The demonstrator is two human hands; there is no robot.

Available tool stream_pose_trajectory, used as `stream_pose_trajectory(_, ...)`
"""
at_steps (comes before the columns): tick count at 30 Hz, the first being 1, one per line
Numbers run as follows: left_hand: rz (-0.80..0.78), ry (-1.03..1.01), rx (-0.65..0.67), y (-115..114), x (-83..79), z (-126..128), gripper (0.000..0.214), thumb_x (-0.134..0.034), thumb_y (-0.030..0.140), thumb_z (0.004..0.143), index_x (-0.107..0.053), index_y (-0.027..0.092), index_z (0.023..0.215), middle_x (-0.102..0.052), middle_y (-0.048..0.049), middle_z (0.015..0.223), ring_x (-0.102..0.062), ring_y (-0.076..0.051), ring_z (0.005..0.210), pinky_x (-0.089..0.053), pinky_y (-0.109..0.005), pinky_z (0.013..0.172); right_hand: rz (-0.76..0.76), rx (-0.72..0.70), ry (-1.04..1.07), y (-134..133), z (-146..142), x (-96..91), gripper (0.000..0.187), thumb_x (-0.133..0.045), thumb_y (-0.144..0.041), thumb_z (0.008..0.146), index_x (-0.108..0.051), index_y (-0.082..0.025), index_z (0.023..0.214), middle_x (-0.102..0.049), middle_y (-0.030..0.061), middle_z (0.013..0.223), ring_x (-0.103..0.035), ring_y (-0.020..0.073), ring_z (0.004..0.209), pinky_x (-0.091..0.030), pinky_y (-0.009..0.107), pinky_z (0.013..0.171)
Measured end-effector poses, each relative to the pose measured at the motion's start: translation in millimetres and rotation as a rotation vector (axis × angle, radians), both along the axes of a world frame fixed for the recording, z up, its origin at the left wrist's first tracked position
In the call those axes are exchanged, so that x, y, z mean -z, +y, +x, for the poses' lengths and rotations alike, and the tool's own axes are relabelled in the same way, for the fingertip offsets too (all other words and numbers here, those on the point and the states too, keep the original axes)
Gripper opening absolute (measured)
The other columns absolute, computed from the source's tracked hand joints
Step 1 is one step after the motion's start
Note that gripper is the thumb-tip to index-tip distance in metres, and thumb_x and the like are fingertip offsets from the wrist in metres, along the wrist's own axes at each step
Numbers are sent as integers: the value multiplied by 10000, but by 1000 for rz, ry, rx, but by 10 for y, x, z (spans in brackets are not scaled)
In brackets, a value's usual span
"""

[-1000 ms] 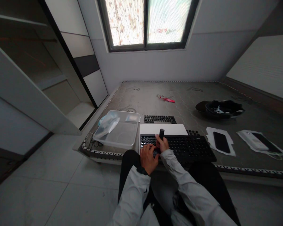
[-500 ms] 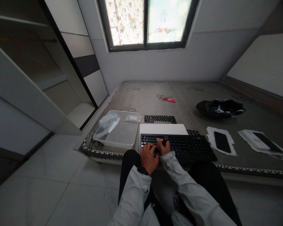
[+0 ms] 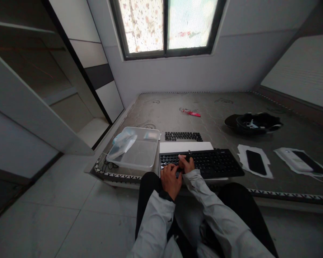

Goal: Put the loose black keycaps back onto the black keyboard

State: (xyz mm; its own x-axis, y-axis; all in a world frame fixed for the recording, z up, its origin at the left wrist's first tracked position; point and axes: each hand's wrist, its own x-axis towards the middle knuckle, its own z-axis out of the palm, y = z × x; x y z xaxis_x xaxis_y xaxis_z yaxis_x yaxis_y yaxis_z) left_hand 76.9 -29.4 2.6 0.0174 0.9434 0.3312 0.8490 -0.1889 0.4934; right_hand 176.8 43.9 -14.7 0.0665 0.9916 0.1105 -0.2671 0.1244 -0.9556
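The right hand (image 3: 187,165) grips a short, black, rod-shaped tool (image 3: 188,156) above the black rectangular keyboard (image 3: 218,163); the left hand (image 3: 171,178) touches it, fingers bent, pinch indeterminable.

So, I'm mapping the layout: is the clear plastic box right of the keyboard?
No, the clear plastic box lies to the left of the black keyboard.

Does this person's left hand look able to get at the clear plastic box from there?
Probably yes: the clear plastic box sits close by on that side, with only the low end of the keyboard seeming to lie between. The left hand is on that keyboard now.
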Motion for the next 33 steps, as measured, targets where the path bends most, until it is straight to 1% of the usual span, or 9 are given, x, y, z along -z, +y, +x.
stream_pose_trajectory(4,4,-19,4,0,15,4,208,-634,325,833,-640,294,1039,-581,-15,1045,-504,-212,1001,-391,-370,842,-39,-109,72,92,78,-33,552,-631,-607,743,-319,-234,481,-257,-92,359,-183,57,317,-126,245,343)
stream_pose_trajectory(7,1,-22,9,-1,13,3,232,-637,343,833,-640,303,1061,-580,-17,1037,-505,-214,993,-391,-370,840,-52,-178,104,121,147,-51,560,-596,-608,774,-305,-234,475,-279,-79,344,-217,63,309,-141,247,350)
stream_pose_trajectory(10,2,-20,7,-1,5,3,231,-636,345,833,-642,307,1061,-579,-21,1037,-507,-218,990,-393,-372,836,-48,-200,139,124,179,-64,564,-578,-609,789,-298,-232,478,-287,-74,344,-240,68,315,-162,248,357)
stream_pose_trajectory(13,-1,-30,7,3,10,0,229,-644,340,827,-640,306,1054,-575,-24,1043,-505,-219,1000,-392,-375,843,-33,-175,161,103,162,-60,556,-579,-602,796,-302,-230,490,-282,-79,347,-235,69,317,-163,249,358)
stream_pose_trajectory(18,-21,-23,4,15,41,-4,234,-649,333,822,-625,291,1051,-562,-22,1070,-494,-217,1022,-388,-371,847,0,-137,98,46,97,-2,555,-589,-583,812,-321,-224,483,-291,-73,362,-245,67,336,-179,253,371)
stream_pose_trajectory(21,-26,-15,-2,18,44,-5,234,-652,326,819,-621,278,1045,-559,-27,1075,-490,-222,1034,-387,-371,845,-5,-127,87,31,77,13,553,-607,-579,802,-329,-221,484,-289,-75,369,-229,63,341,-155,253,370)
stream_pose_trajectory(28,-9,-9,7,7,19,-1,231,-654,328,813,-622,278,1036,-559,-25,1055,-497,-217,1013,-400,-370,837,-46,-72,24,54,62,-37,581,-581,-661,756,-274,-243,494,-231,-94,361,-176,59,325,-146,241,342)
stream_pose_trajectory(30,-7,-3,7,5,14,-2,233,-660,303,804,-622,270,1031,-559,-27,1057,-494,-217,1017,-400,-368,841,-46,-41,-10,51,42,-37,558,-609,-651,735,-305,-239,515,-246,-98,384,-190,60,334,-165,233,338)
stream_pose_trajectory(33,-12,2,3,7,14,-5,229,-662,252,792,-619,261,1016,-564,-27,1058,-491,-213,1023,-395,-367,855,-34,-6,-90,37,11,-27,505,-683,-614,683,-389,-227,548,-317,-89,419,-256,68,366,-223,225,352)
